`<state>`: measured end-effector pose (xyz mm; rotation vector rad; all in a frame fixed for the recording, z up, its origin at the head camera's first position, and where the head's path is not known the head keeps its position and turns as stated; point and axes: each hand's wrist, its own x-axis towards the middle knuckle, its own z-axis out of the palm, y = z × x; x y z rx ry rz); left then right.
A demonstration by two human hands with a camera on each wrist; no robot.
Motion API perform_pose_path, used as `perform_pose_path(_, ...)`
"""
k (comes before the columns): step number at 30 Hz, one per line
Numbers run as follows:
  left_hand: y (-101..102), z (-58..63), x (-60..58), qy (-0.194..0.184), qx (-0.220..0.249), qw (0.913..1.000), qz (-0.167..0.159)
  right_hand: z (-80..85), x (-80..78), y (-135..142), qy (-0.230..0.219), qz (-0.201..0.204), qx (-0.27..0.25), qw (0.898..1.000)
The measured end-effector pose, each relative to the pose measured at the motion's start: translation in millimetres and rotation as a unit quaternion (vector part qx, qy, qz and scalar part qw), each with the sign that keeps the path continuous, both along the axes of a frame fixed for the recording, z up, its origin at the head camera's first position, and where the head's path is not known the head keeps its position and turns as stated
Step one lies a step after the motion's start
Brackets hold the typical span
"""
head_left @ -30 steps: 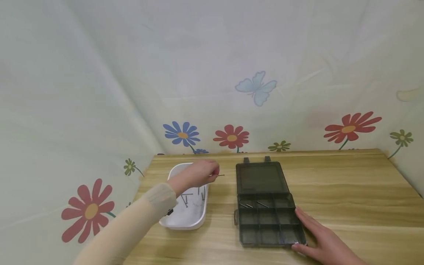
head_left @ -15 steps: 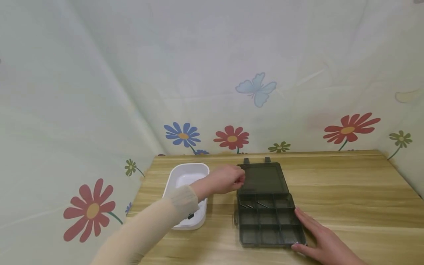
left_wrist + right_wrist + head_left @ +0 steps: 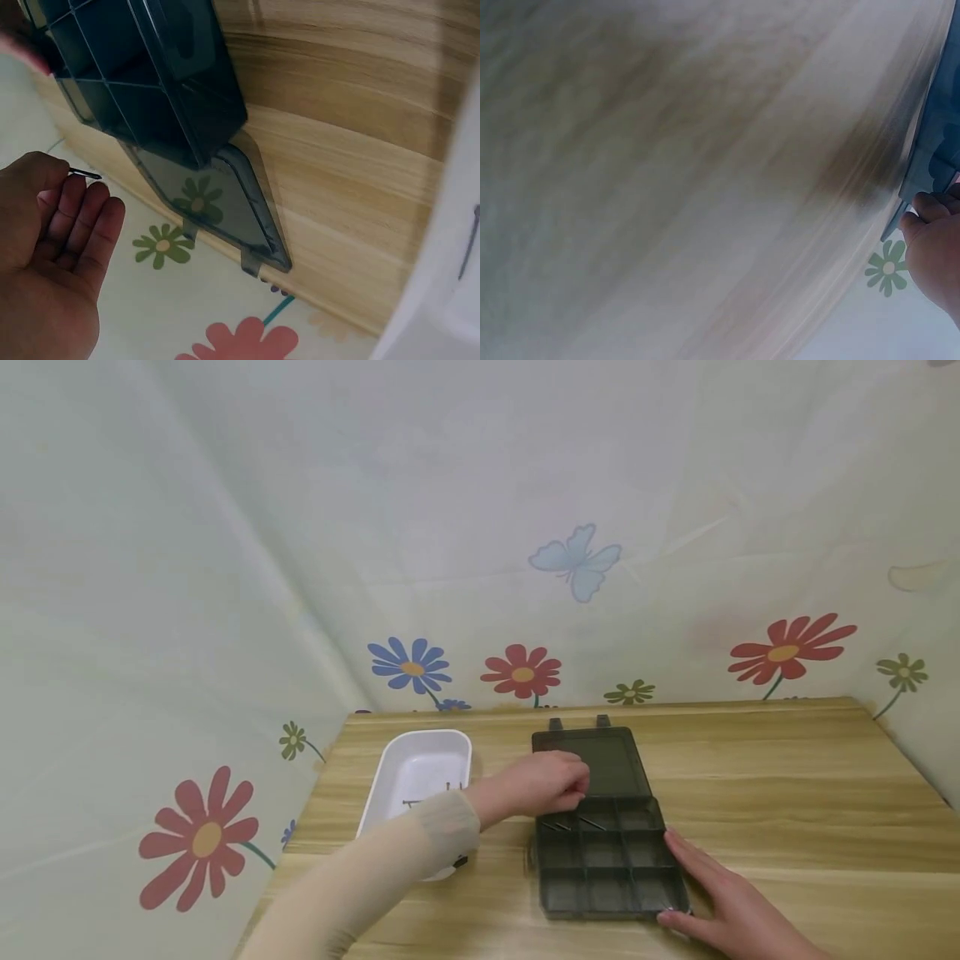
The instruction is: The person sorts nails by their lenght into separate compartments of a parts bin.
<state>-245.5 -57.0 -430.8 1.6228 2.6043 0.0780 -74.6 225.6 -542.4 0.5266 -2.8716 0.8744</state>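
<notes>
My left hand (image 3: pixel 551 783) is over the hinge area of a dark translucent compartment box (image 3: pixel 588 917), near its back row of cells. Between thumb and fingertip it pinches a thin dark screw (image 3: pixel 86 173), whose pointed end sticks out in the left wrist view; the other fingers curl loosely. The box lies with its lid (image 3: pixel 611 756) folded back flat. Several screws (image 3: pixel 592 822) lie in its back left and back middle cells. My right hand (image 3: pixel 731 902) holds the box at its front right corner, thumb at the front edge and fingers along the side.
A white tray (image 3: pixel 397 760) with several loose screws (image 3: pixel 411 802) stands left of the box, partly covered by the left sleeve (image 3: pixel 397 868). Both rest on a wooden table (image 3: pixel 787 777). Behind it hangs a flower-patterned cloth (image 3: pixel 675 568).
My left hand has moved right from above the white tray to over the box, carrying the screw. My right hand and the box have stayed in place.
</notes>
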Motion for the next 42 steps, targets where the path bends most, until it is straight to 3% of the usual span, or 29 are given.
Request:
perform_pose_path(11, 18.4, -18.7, 2.5, -0.026, -0.008, 0.999, 0.035, 4.8, 0.0, -1.0, -0.025, -0.002, -0.007, 1.0)
perform_pose_path(25, 20.9, -34.5, 6.8, -0.03, 0.014, 0.9977, 0.06, 7.8, -0.8, -1.4, -0.05, 0.0, -0.009, 0.999)
perform_pose_path(33, 17.1, -39.5, 5.2, -0.04, 0.032, 0.9963, 0.07, 5.8, -0.5, -1.9, -0.034, 0.0, -0.009, 0.999)
perform_pose_path(39, 9.5, -32.8, 3.0, -0.03, 0.038, 0.9965, 0.068, 7.8, 0.0, -2.9, -0.036, -0.004, -0.007, 0.999)
perform_pose_path(42, 3.3, -22.5, 2.4, -0.035, 0.039, 0.996, 0.072, 8.9, 0.3, -3.0, -0.043, -0.006, -0.005, 0.999)
